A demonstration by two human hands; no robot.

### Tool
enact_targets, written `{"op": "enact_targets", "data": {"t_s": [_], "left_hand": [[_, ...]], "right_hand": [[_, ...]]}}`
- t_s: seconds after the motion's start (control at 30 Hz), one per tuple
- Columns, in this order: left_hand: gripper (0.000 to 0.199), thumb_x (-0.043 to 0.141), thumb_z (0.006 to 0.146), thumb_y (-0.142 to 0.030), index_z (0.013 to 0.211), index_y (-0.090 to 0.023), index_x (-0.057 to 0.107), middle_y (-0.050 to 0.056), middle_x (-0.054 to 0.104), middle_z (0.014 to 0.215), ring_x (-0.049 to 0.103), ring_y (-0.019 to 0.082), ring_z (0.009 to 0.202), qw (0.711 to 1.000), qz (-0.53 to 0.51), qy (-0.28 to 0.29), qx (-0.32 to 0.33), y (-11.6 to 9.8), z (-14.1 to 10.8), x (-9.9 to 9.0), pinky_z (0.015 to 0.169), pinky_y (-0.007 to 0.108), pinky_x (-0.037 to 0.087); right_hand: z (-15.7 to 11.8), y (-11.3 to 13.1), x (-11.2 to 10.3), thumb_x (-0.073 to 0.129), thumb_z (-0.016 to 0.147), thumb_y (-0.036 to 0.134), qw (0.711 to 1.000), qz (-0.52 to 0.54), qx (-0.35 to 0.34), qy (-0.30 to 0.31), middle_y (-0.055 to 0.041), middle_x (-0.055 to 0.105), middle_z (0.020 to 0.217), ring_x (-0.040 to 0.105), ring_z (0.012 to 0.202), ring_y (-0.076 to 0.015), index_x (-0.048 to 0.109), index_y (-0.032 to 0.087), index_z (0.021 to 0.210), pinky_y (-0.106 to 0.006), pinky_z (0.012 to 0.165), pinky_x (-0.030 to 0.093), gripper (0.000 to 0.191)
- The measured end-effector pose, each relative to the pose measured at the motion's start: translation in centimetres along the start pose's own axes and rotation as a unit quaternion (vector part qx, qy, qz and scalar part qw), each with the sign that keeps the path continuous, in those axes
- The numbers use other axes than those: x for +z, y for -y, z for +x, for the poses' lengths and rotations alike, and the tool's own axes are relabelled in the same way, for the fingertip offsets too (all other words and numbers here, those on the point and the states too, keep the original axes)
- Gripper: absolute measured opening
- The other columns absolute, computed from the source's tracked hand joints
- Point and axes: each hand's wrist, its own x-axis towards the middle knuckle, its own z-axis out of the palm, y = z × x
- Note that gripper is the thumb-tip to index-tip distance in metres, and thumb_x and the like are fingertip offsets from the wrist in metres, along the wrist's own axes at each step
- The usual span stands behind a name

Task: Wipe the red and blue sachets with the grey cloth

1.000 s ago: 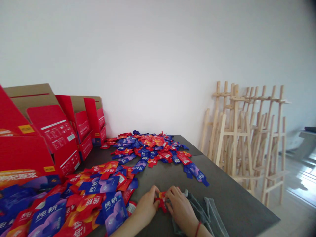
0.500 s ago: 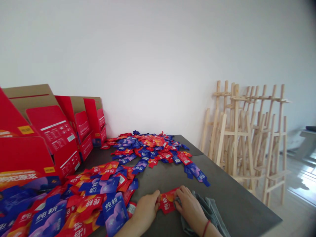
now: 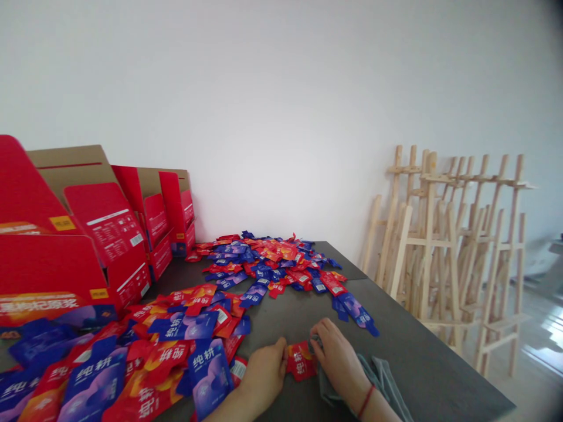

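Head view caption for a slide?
Left hand and right hand flank a red foil sachet beside a crumpled grey cloth.

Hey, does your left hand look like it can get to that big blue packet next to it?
Probably yes. Your left hand lies close beside the blue packet, and only a flat little red packet sits between them, so the way looks free.

A red foil sachet (image 3: 301, 361) with white 纯耕 lettering lies flat on the dark desk (image 3: 422, 351), printed side up and turned sideways, between the left hand (image 3: 264, 369) and the right hand (image 3: 338, 363). A crumpled grey cloth (image 3: 380, 381) lies bunched beneath the right hand, beside the sachet's right end.
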Motion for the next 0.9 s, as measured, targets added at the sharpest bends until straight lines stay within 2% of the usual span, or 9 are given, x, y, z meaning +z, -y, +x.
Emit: {"op": "enact_targets", "data": {"t_s": [0.07,0.13,0.27,0.6,0.9], "left_hand": [[0.014,0.045,0.083,-0.016,0.093,-0.022,0.052,0.006,0.069,0.092,0.065,0.023,0.088,1.000,0.009,0.003,-0.001,0.1,0.1,0.1,0.068,0.028,0.041],[0.018,0.045,0.082,-0.015,0.098,-0.022,0.052,0.007,0.069,0.096,0.065,0.023,0.092,1.000,0.020,0.008,0.000,0.5,0.2,0.4,0.070,0.028,0.041],[0.028,0.044,0.082,-0.013,0.109,-0.019,0.048,0.009,0.068,0.104,0.064,0.023,0.097,1.000,0.020,0.001,0.016,1.2,0.7,1.2,0.075,0.029,0.042],[0.022,0.043,0.083,-0.011,0.102,-0.020,0.049,0.007,0.068,0.098,0.064,0.021,0.090,1.000,0.018,-0.001,0.021,0.9,0.5,0.8,0.072,0.027,0.041],[0.030,0.043,0.082,-0.013,0.108,-0.025,0.053,0.004,0.068,0.107,0.063,0.021,0.101,1.000,-0.007,0.010,0.020,0.9,0.5,0.7,0.083,0.029,0.043]], "right_hand": [[0.2,1.9,1.0,0.044,0.083,0.009,0.999,0.003,-0.047,0.020,-0.0039,0.058,0.097,0.054,0.094,-0.0201,0.057,0.023,0.089,-0.030,0.084,0.040,0.019],[0.3,3.2,2.1,0.046,0.082,0.007,0.995,-0.039,-0.075,0.049,-0.0039,0.059,0.098,0.053,0.094,-0.0209,0.059,0.022,0.090,-0.031,0.083,0.040,0.021],[0.8,3.6,3.4,0.049,0.082,0.009,0.993,-0.075,-0.070,0.063,-0.0049,0.059,0.097,0.052,0.093,-0.0226,0.061,0.021,0.090,-0.032,0.079,0.040,0.019],[1.1,2.2,3.0,0.052,0.081,0.011,0.996,-0.077,-0.025,0.048,-0.0042,0.059,0.097,0.053,0.094,-0.0212,0.060,0.021,0.089,-0.030,0.079,0.040,0.016],[1.2,-2.2,1.7,0.050,0.083,0.013,0.996,-0.069,0.031,0.042,-0.0032,0.060,0.095,0.056,0.095,-0.0192,0.059,0.022,0.089,-0.027,0.080,0.039,0.014]]}}
